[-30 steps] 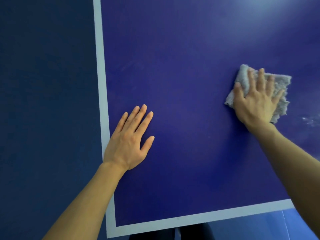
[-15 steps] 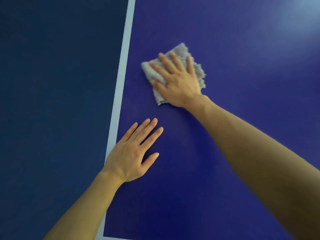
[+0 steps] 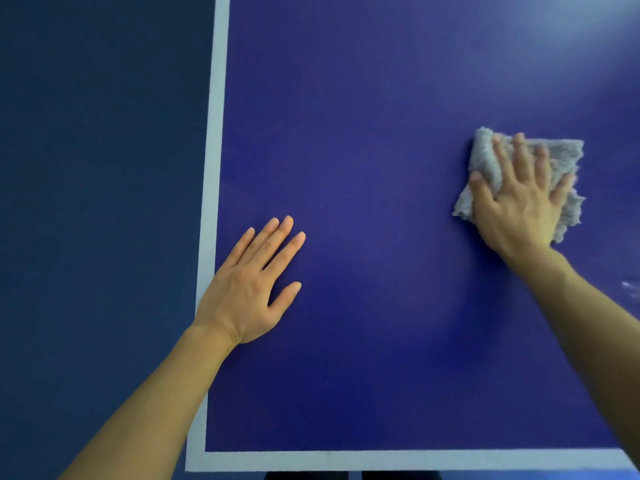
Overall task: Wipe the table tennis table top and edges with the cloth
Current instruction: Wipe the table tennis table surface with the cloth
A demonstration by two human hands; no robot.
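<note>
The blue table tennis table top (image 3: 381,133) fills most of the view, with a white line along its left edge (image 3: 213,168) and near edge (image 3: 381,460). A grey fluffy cloth (image 3: 564,157) lies crumpled on the top at the right. My right hand (image 3: 516,206) presses flat on the cloth with spread fingers. My left hand (image 3: 249,285) rests flat on the table near the left edge, fingers straight, holding nothing.
Dark blue floor (image 3: 97,202) lies beyond the table's left edge. A small pale smear (image 3: 628,285) marks the table top at the far right. Light glare brightens the top right corner.
My right hand has swept the cloth from near the left edge back across to the right side of the table. My left hand has stayed planted by the left edge.
</note>
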